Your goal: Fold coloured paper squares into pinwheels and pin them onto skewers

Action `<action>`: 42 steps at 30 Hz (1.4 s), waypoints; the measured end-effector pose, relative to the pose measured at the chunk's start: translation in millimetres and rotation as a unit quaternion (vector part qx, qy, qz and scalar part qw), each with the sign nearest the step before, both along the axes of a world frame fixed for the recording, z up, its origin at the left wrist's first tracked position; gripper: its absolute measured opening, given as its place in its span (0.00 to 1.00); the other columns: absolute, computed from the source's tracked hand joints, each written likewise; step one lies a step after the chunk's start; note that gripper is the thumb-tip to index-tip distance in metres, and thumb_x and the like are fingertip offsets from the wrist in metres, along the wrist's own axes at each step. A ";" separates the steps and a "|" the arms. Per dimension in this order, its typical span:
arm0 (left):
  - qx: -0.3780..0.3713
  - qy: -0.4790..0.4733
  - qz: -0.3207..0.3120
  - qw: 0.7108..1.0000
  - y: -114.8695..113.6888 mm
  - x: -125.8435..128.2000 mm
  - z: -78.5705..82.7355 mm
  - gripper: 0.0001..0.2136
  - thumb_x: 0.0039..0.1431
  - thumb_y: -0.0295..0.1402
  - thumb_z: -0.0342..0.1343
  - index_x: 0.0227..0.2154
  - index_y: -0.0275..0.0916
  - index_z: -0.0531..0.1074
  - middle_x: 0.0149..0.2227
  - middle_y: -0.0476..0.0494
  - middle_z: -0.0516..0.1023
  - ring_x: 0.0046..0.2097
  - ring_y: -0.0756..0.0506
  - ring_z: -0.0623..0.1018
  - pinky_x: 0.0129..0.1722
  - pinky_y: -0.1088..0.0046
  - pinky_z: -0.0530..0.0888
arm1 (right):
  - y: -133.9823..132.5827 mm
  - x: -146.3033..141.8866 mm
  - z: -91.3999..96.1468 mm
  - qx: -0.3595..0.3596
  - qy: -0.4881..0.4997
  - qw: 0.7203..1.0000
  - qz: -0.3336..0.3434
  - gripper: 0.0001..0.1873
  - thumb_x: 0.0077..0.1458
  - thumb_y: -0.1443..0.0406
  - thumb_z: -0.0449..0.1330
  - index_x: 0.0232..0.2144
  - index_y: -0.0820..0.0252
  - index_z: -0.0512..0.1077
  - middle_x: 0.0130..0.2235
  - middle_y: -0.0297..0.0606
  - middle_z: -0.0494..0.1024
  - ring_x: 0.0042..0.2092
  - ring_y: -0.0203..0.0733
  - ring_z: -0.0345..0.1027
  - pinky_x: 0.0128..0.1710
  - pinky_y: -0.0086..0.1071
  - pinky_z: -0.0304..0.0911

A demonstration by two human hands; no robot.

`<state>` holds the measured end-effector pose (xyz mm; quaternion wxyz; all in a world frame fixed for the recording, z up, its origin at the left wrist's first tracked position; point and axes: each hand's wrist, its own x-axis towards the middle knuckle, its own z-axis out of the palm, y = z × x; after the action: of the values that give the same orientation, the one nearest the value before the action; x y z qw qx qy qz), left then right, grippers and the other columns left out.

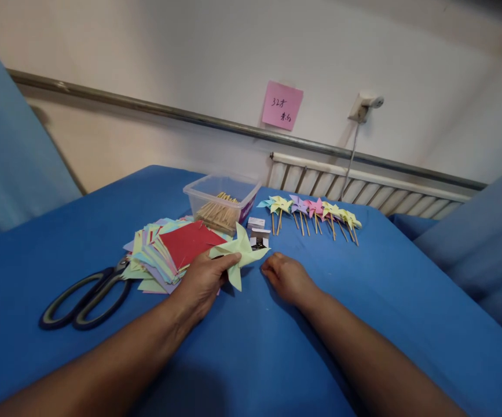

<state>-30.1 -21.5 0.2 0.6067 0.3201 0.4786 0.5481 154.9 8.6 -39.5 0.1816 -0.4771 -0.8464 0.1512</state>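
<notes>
A pale green paper pinwheel (242,250) with folded blades is pinched between the thumb and fingers of my left hand (207,277). My right hand (289,277) is closed just right of the pinwheel, near the blue tabletop; its fingertips face away, so anything in them is hidden. Beyond the pinwheel stands a small opened box (260,238) with dark little pieces in it, and a second small white box (256,223) lies behind. Left of my left hand spreads a pile of coloured paper squares (157,260) with a red sheet (190,242) on top.
Large dark-handled scissors (86,296) lie left of the paper pile. A clear plastic tub (195,194) holds many thin wooden sticks (219,213). Several finished pinwheels on sticks (314,208) lie in a row at the back right, before a radiator (315,179).
</notes>
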 end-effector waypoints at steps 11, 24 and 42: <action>-0.008 0.013 -0.004 1.000 2.1 0.4 2.6 0.10 0.41 0.30 0.65 0.28 0.34 0.74 0.25 0.46 0.76 0.28 0.47 0.75 0.30 0.72 0.72 | -6.5 3.4 -1.3 0.027 0.018 0.997 -0.074 0.08 0.58 0.68 0.54 0.37 0.59 0.74 0.38 0.39 0.77 0.41 0.40 0.70 0.42 0.30 0.60; 0.003 0.015 -0.034 0.999 -0.2 1.2 -0.1 0.10 0.45 0.30 0.64 0.32 0.33 0.75 0.27 0.46 0.78 0.27 0.48 0.75 0.30 0.72 0.72 | -18.0 -14.4 5.2 0.086 -0.158 0.981 -0.071 0.14 0.62 0.66 0.48 0.34 0.60 0.74 0.36 0.42 0.76 0.39 0.43 0.70 0.35 0.31 0.60; 0.042 0.179 -0.004 0.983 -8.0 7.4 -0.8 0.15 0.42 0.36 0.65 0.34 0.34 0.75 0.27 0.46 0.79 0.27 0.46 0.76 0.25 0.74 0.70 | -35.1 5.1 21.1 0.095 0.257 0.943 -0.189 0.06 0.55 0.65 0.58 0.32 0.59 0.74 0.30 0.37 0.78 0.31 0.39 0.72 0.34 0.31 0.65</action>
<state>-22.7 -29.5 -0.6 0.4991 0.4398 0.5551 0.4992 159.9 -26.4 -18.4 0.4629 -0.5538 -0.6755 0.1508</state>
